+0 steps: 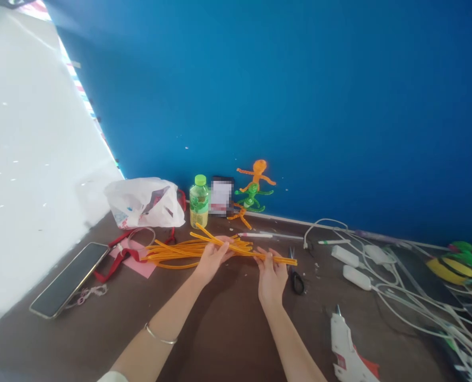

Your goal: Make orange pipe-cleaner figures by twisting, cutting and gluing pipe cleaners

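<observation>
Several long orange pipe cleaners (pixel 273 258) stretch between my two hands, just above the table. My left hand (pixel 215 259) is closed round them towards their left part, and the left ends stick out past its fingers. Further along, my right hand (pixel 272 273) pinches the same stems, whose right ends reach beyond it. A loose bundle of orange pipe cleaners (pixel 176 250) lies on the table behind and left of my left hand. Black-handled scissors (pixel 297 282) rest just right of my right hand.
On the left are a phone (pixel 69 280), red ribbon (pixel 114 269) and a white plastic bag (pixel 144 201). A green-capped bottle (pixel 199 201) and pipe-cleaner figures (pixel 255 185) stand by the blue wall. At right lie a glue gun (pixel 348 345) and tangled white cables (pixel 403 300).
</observation>
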Motion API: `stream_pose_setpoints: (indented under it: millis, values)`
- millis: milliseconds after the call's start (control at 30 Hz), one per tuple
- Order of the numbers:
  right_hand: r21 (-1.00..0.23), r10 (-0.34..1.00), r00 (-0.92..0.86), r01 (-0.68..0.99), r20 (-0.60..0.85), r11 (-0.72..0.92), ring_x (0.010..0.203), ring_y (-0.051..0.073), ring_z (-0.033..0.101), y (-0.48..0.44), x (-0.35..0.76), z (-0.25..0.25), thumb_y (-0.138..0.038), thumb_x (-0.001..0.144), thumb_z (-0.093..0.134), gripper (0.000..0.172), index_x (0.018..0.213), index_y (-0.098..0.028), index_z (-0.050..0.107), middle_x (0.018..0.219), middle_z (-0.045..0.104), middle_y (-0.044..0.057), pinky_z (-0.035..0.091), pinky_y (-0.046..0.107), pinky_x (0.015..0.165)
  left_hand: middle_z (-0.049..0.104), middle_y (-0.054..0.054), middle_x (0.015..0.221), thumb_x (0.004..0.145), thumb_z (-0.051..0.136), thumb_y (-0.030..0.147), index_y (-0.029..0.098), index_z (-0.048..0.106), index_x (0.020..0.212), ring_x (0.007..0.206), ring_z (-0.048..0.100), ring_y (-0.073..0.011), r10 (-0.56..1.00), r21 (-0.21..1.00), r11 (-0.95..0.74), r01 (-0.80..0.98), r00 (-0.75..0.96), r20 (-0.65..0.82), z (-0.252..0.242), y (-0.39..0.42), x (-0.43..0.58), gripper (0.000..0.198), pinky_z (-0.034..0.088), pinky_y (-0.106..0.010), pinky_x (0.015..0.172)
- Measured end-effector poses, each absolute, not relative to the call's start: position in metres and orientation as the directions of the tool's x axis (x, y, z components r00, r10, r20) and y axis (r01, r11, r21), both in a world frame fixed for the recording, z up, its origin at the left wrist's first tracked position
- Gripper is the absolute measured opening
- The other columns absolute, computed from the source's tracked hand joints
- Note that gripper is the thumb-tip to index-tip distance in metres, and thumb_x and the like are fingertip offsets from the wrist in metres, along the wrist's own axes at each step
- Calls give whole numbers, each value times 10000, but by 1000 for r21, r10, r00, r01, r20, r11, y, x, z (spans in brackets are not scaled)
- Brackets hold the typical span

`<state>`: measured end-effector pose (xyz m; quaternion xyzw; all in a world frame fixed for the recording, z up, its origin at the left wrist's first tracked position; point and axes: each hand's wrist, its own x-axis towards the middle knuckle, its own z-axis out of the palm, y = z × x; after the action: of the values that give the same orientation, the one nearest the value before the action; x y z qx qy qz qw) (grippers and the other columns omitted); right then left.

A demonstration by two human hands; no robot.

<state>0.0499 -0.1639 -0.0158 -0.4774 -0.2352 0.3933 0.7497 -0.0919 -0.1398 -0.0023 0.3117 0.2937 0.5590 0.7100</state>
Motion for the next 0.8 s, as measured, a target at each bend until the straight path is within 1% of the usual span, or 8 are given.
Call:
stream_pose_setpoints:
  millis: [100, 200, 333, 467, 533, 600, 700, 800]
  values:
    - [-882, 833, 551, -413, -42, 229, 801, 145, 637, -164, 46, -15, -358, 689, 664, 299, 911, -197, 545, 846, 670, 28, 492, 337, 800, 641, -66, 909, 678, 674, 310, 153, 603, 861, 916, 609, -195, 975, 782, 195, -592, 200, -92, -6, -142, -91, 252, 421, -423, 928]
    - [-879, 882, 470, -432, -27, 203, 830, 136, 622, -166, 39, -16, -304, 663, 695, 253, 861, -190, 585, 849, 659, 17, 480, 312, 818, 649, -73, 886, 686, 665, 316, 148, 599, 858, 932, 605, -203, 980, 800, 171, -575, 185, -77, -6, -144, -90, 249, 432, -419, 920]
    - [-905, 928, 372, -396, -1, 157, 793, 148, 616, -169, 30, -18, -299, 649, 704, 227, 816, -176, 611, 843, 652, 19, 490, 338, 804, 655, -82, 894, 673, 676, 312, 139, 598, 853, 942, 603, -211, 985, 798, 156, -582, 149, -83, -2, -147, -92, 261, 439, -411, 912]
    - [-929, 944, 330, -343, 18, 138, 759, 158, 616, -171, 27, -15, -272, 621, 722, 239, 811, -180, 611, 805, 653, 13, 486, 362, 800, 660, -87, 893, 673, 675, 319, 134, 595, 852, 880, 621, -204, 989, 814, 143, -563, 121, -90, -1, -150, -95, 270, 464, -407, 871]
    - [-944, 950, 309, -302, 34, 132, 763, 156, 614, -173, 26, -12, -256, 608, 731, 242, 811, -189, 617, 800, 650, 7, 477, 360, 811, 661, -84, 878, 668, 677, 328, 132, 602, 854, 853, 625, -198, 990, 826, 136, -546, 114, -88, -1, -151, -94, 280, 476, -399, 851]
    - [-960, 941, 331, -233, 74, 157, 780, 157, 608, -174, 25, -9, -252, 603, 732, 232, 801, -195, 624, 806, 644, 5, 469, 358, 823, 657, -77, 888, 659, 682, 332, 131, 614, 839, 858, 623, -197, 993, 838, 109, -535, 89, -72, -2, -150, -93, 278, 478, -390, 850]
    - [-969, 899, 404, -100, 170, 228, 795, 163, 596, -177, 25, -7, -255, 619, 719, 197, 786, -201, 629, 822, 631, 12, 467, 354, 820, 656, -67, 868, 659, 680, 335, 127, 625, 832, 838, 627, -189, 996, 853, 87, -515, 72, -58, -2, -151, -90, 277, 475, -373, 856]
    - [-961, 887, 376, 38, 267, 273, 810, 175, 586, -178, 28, -9, -259, 648, 699, 144, 770, -208, 644, 831, 627, 28, 466, 355, 821, 662, -62, 780, 672, 670, 343, 116, 619, 872, 756, 635, -169, 991, 867, 117, -484, 109, -73, -2, -151, -90, 307, 488, -347, 818]
